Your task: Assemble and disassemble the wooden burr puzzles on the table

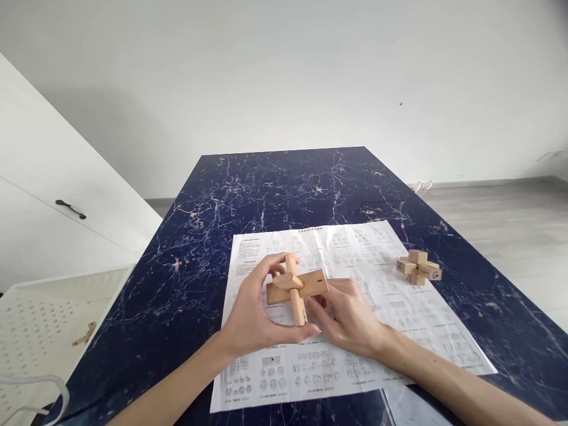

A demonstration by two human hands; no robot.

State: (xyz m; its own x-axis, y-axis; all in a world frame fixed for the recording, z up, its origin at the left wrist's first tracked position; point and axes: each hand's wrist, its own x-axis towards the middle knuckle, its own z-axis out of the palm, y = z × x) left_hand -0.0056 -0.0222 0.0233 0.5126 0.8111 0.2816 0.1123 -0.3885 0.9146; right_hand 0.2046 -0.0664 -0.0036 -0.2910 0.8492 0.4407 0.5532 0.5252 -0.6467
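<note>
Near the middle of the view, my left hand (261,307) grips a wooden interlocking puzzle (296,286), its thumb below and its fingers above the upright piece. The puzzle is made of crossed pale wooden pieces, one a flat board with a small dark mark at its right end. My right hand (348,310) is closed at that board's right end, fingers curled partly behind it. Both hands hold the puzzle just over a printed instruction sheet (381,248) with small diagrams. What the right fingertips touch behind the board is partly hidden.
Another wooden burr puzzle (418,268), with letters on its pieces, stands at the sheet's right edge. The dark blue marbled table (284,189) reaches toward a white wall. At left are a white perforated surface (35,319) with a small wooden piece (84,335), and a white cable (57,384).
</note>
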